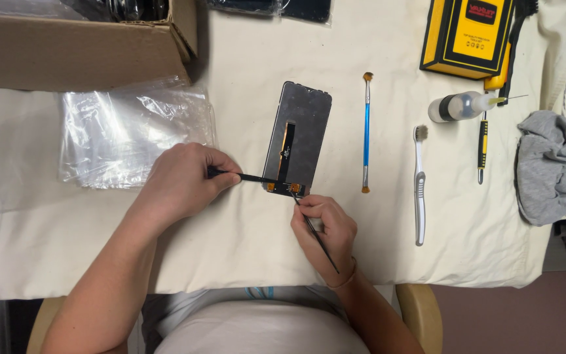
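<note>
Landmark: phone screen panel [298, 137], face down near the middle of the cloth-covered surface [244, 229], dark back up, orange-and-black flex strip running down its lower half.
Left hand [181, 180]: just left of the panel's lower end, fingers curled tight around a flat black pry tool [247, 177]; the tool's tip lies across the panel's bottom left corner.
Right hand [325, 229]: just below the panel's bottom edge, fingers pinched shut on a thin dark probe [316, 233]; the probe's point touches the small connector tab at the panel's bottom edge.
Progress, as judged: work sits at the connector end only. The flex strip looks flat against the panel, nothing lifted or peeled that I can tell; the upper half of the panel is untouched. Reads as early to mid stage.
Right of panel: blue-handled brush [366, 131] close by, white toothbrush [419, 187] beyond it, then a small yellow-and-black screwdriver [482, 147] and a squeeze bottle [456, 107], none in use.
Far right of panel: crumpled grey rag [551, 164].
Left of panel: stack of clear plastic bags [126, 131], cardboard box [73, 46] above them.
Above right of panel: yellow tool case [470, 33].
</note>
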